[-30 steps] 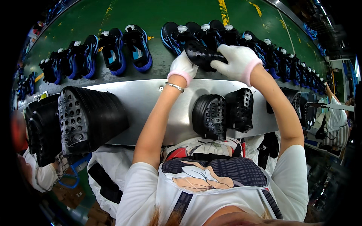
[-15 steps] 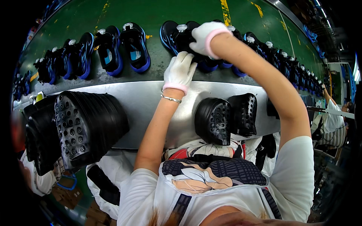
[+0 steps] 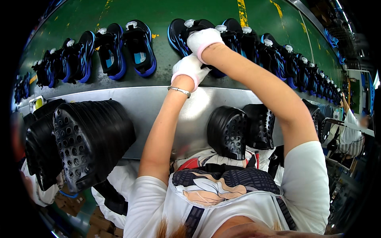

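Note:
Both my hands wear white gloves with pink cuffs and meet over a pair of black sneakers with blue trim [image 3: 178,37], beyond the metal ledge. My right hand [image 3: 204,41] is curled over the opening of the right-hand shoe, its fingertips mostly hidden. Just nearer to me, my left hand [image 3: 188,68] is closed at that shoe's heel; my right wrist covers part of its fingers. Both hands hide much of this shoe. A pale clip-like piece [image 3: 189,23] sits at the top of the pair.
More sneakers [image 3: 139,49] stand in a row on the green surface [image 3: 166,12], left and right. On the metal ledge [image 3: 158,93] lie stacked black shoe-shaped pieces with holes [image 3: 95,135] at left and smaller stacks [image 3: 227,133] at right. Another person [image 3: 351,131] is at far right.
My right hand has moved left and slightly nearer, onto the shoe beside my left hand. The left hand has turned inward under it. Sneakers formerly behind my right forearm now show.

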